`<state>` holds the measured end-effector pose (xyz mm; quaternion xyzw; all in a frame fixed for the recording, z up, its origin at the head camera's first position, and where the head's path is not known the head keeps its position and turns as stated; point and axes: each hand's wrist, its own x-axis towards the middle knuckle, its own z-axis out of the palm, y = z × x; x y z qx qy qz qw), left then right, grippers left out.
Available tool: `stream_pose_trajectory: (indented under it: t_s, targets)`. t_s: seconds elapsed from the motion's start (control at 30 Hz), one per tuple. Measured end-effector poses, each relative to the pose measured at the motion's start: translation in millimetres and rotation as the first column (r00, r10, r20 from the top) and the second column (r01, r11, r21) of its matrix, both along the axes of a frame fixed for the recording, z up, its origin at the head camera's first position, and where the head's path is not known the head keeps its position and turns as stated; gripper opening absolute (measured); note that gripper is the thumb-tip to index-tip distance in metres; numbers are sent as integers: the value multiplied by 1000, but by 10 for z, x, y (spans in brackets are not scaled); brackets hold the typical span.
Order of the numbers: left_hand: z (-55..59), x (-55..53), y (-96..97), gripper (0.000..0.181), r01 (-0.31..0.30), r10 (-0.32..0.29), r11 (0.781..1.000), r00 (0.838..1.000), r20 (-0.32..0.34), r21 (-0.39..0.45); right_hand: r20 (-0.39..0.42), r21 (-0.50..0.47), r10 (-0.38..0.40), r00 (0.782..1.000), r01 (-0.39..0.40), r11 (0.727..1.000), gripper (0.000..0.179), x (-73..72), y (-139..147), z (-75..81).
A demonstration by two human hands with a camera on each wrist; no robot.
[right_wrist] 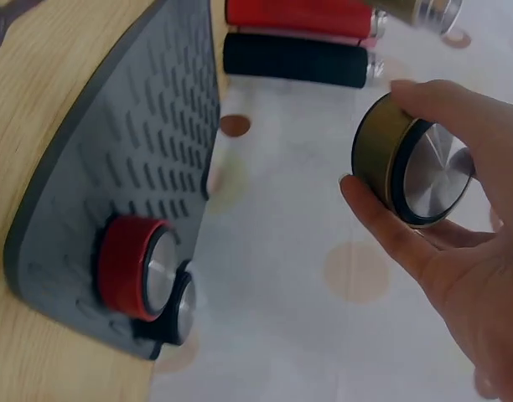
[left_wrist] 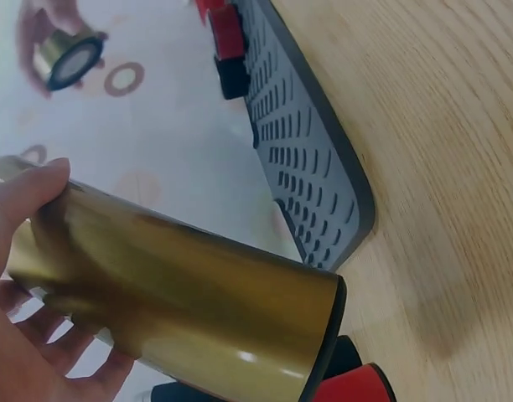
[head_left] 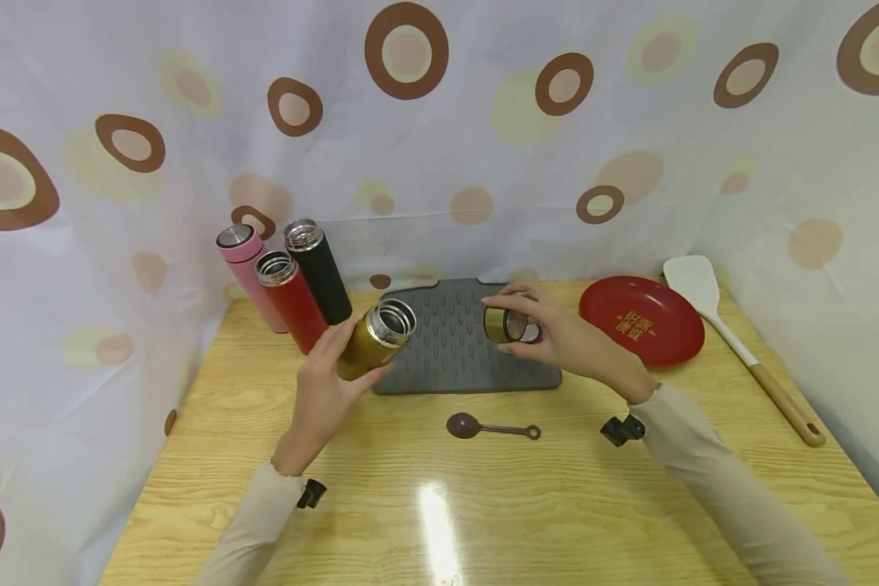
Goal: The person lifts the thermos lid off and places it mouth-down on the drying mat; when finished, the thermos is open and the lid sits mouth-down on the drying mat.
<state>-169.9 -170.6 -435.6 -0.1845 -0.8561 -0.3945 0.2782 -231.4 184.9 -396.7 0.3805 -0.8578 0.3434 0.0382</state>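
Four bottles [head_left: 298, 312], three loose caps [right_wrist: 122, 268].
My left fingers [head_left: 338, 338] grip the gold bottle [left_wrist: 181, 285], axis tilted, mouth up-right; right fingers [right_wrist: 382, 222] pinch gold cap [right_wrist: 378, 155].

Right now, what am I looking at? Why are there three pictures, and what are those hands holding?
There is no robot here, just a person's two bare hands. The wide picture is taken from the person's head, looking forward and down. The other two are taken from the left and right wrists, so everything looks tilted. The left hand holds an open gold bottle; the right hand pinches a gold lid. On the wooden table stand a closed pink bottle, an open red bottle and an open black bottle. A gray mat carries a red lid and a black lid, clearest from the right wrist. Nearby lie a brown spoon, a red plate and a white spatula.
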Motion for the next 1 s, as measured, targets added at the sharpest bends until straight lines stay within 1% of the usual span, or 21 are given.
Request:
stream_pose_trajectory:
  t_s: [0.1,0.2,0.37,0.47,0.53,0.67,0.73,0.83,1.0]
  targets:
    - [16,-21,-56,77,-9,8,998,1000,29,56,14,-38,-42,999,42,998,69,-116,82,-74]
    - [36,-38,-103,78,-23,17,995,998,58,99,60,-60,-80,995,84,995,72,-226,145,-144]
    - [71,-84,-189,78,-64,45,980,994,104,186,121,-59,-162,979,170,984,77,-400,173,-236]
    - [86,-135,-258,76,-91,67,968,992,109,233,107,-71,-204,973,212,975,73,-505,151,-266]
    - [90,-166,-306,76,-103,77,961,991,106,258,78,-74,-230,970,235,969,70,-582,130,-284]
    - [90,-201,-389,75,-129,97,943,988,118,306,4,-45,-269,963,269,962,69,-745,89,-337]
    - [95,-207,-418,74,-149,110,934,985,133,326,-8,-34,-270,963,269,962,70,-822,66,-366]
    - [102,-217,-453,72,-186,140,920,978,154,345,-1,-22,-245,970,245,969,70,-925,20,-422]
    - [107,-239,-499,72,-238,188,902,967,170,361,44,-10,-193,980,193,981,69,-1034,-62,-519]
